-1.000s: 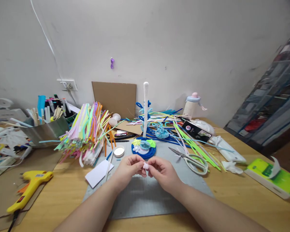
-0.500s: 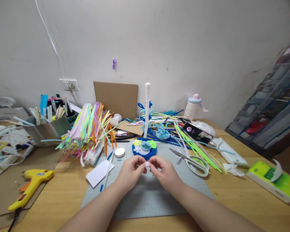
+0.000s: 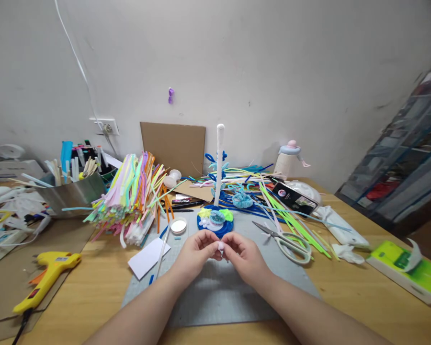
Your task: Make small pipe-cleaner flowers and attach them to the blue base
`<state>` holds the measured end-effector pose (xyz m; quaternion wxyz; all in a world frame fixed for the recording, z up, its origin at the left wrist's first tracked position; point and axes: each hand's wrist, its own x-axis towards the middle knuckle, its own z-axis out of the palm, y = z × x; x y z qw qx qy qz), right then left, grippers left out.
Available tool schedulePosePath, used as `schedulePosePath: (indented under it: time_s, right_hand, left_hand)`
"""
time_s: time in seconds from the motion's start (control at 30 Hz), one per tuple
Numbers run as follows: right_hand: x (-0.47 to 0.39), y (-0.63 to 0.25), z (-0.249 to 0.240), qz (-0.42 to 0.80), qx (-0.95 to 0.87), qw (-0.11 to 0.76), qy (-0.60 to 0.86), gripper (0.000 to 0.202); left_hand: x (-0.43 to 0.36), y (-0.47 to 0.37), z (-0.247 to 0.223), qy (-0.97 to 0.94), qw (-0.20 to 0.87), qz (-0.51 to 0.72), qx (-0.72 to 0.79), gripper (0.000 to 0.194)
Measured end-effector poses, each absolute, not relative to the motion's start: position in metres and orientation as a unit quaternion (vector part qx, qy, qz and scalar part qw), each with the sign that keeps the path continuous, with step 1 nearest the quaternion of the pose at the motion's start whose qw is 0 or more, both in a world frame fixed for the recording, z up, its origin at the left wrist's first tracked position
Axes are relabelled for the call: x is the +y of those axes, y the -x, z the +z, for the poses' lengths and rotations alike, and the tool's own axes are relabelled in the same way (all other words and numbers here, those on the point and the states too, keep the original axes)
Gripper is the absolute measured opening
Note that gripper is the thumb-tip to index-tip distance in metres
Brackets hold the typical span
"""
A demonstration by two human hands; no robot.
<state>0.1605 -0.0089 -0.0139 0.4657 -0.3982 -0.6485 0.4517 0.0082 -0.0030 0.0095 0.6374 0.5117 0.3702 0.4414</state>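
Observation:
Between the fingertips of my left hand (image 3: pixel 200 249) and my right hand (image 3: pixel 241 251) is a small pale white-pink piece (image 3: pixel 221 246), pinched from both sides; its kind is too small to make out. Both hands are closed over the grey cutting mat (image 3: pixel 219 297). Just behind them stands a round blue fuzzy base (image 3: pixel 225 231) with yellow, green, white and blue shapes on it. From its back rises an upright white fuzzy post (image 3: pixel 219 163). Scissors (image 3: pixel 287 242) with pale handles lie to the right of my right hand, blades partly apart.
A yellow glue gun (image 3: pixel 48 278) lies at the left. A large bundle of coloured pipe cleaners (image 3: pixel 125 196) is behind the white card (image 3: pixel 149 258). Loose green pipe cleaners (image 3: pixel 294 218), a phone (image 3: pixel 295 199) and a green tissue pack (image 3: pixel 409 268) are at the right. Cardboard (image 3: pixel 172 148) leans on the wall.
Almost nothing differs. Both hands keep pinching the small pale piece, with only a slight shift of the fingers, and the whole view has moved a few pixels.

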Motion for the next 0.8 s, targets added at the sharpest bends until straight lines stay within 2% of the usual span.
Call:
schedulePosePath:
  time_s: [0.1, 0.33, 0.4, 0.6, 0.8]
  right_hand:
    - [-0.009, -0.160, -0.009, 0.489, -0.615, 0.479, 0.391, 0.022]
    - [-0.006, -0.155, -0.008, 0.669, -0.494, 0.448, 0.328, 0.026]
    - [-0.007, -0.155, -0.008, 0.667, -0.497, 0.449, 0.325, 0.026]
    - [-0.008, -0.157, -0.008, 0.551, -0.594, 0.479, 0.338, 0.023]
    - [-0.005, -0.158, -0.007, 0.606, -0.546, 0.465, 0.345, 0.028]
  left_hand:
    - [-0.002, -0.006, 0.009, -0.500, 0.652, 0.439, 0.363, 0.028]
    - [-0.003, -0.004, 0.013, -0.567, 0.590, 0.437, 0.374, 0.025]
    - [-0.002, -0.004, 0.012, -0.569, 0.594, 0.428, 0.373, 0.027]
    - [0.002, -0.002, 0.005, -0.537, 0.655, 0.398, 0.354, 0.031]
    - [0.004, -0.002, 0.001, -0.516, 0.659, 0.392, 0.381, 0.032]
